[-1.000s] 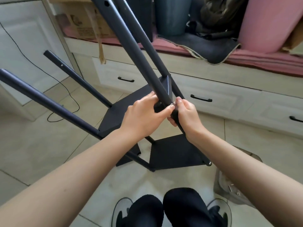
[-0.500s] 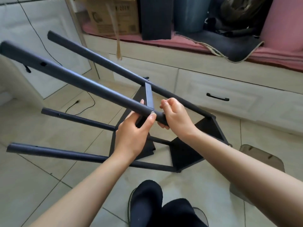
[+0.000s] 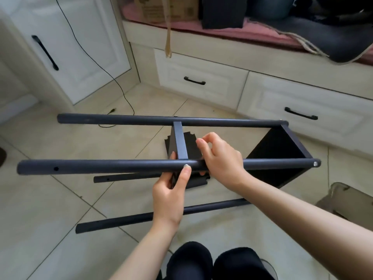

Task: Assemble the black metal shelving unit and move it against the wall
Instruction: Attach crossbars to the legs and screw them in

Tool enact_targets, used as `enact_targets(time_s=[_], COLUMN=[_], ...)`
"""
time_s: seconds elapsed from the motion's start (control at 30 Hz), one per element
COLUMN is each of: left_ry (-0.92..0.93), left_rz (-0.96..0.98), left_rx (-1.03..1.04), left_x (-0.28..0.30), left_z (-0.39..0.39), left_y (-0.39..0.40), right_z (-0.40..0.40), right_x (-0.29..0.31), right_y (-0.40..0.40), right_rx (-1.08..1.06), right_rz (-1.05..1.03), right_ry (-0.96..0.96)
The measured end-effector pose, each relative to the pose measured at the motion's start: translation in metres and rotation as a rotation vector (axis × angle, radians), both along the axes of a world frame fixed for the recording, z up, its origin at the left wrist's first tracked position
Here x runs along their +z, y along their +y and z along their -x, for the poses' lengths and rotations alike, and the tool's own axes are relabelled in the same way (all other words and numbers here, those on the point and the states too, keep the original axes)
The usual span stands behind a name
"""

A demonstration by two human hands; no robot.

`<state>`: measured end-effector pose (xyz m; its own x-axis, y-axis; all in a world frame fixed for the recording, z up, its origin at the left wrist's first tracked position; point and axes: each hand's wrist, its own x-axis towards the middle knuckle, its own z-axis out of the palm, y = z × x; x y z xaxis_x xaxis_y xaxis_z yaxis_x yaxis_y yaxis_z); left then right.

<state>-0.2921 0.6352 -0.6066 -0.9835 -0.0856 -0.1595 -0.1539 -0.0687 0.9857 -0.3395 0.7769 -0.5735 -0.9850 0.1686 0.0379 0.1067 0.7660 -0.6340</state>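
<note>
Both hands [image 3: 171, 197] [image 3: 222, 158] on the shelving unit's near pole [image 3: 101, 167] — frame sideways.

The left hand's [image 3: 171, 201] fingers pass behind the near black metal tube [image 3: 101, 167], hiding their tips. The tube also conceals the right hand's [image 3: 220, 158] thumb. The brown cardboard box [image 3: 161, 7] and dark cushion [image 3: 333, 43] are cropped by the frame edges.
</note>
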Motion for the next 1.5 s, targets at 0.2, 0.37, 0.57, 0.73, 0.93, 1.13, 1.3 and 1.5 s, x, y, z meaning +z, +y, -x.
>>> enact_targets(time_s=[0.2, 0.37, 0.57, 0.73, 0.93, 1.13, 1.3, 1.5], left_ry=[0.017, -0.089, -0.03, 0.574, 0.51, 0.245, 0.207, 0.211], left_rz=[0.121, 0.63, 1.248, 1.303, 1.338, 1.207, 1.195, 1.212], left_rx=[0.026, -0.077, -0.053, 0.073, -0.228, -0.422, -0.446, -0.445], left_x=[0.004, 0.019, 0.039, 0.043, 0.05, 0.051, 0.043, 0.037], left_z=[-0.006, -0.005, -0.013, -0.019, 0.008, 0.01, -0.006, -0.032], left_y=[-0.01, -0.032, -0.044, -0.045, -0.046, -0.05, -0.055, -0.06], right_z=[0.002, -0.004, -0.019, -0.028, -0.044, -0.056, -0.069, -0.085], right_x=[-0.01, -0.011, -0.015, -0.012, -0.007, -0.009, -0.011, -0.014], right_y=[-0.01, -0.014, -0.017, -0.008, 0.006, 0.006, 0.003, 0.001], right_rx=[-0.019, 0.013, 0.043, -0.013, -0.001, 0.047, 0.072, 0.095], right_rz=[-0.031, -0.052, -0.071, -0.073, -0.066, -0.082, -0.069, -0.078], right_ry=[-0.003, -0.021, -0.073, -0.1, -0.063, -0.084, -0.111, -0.143])
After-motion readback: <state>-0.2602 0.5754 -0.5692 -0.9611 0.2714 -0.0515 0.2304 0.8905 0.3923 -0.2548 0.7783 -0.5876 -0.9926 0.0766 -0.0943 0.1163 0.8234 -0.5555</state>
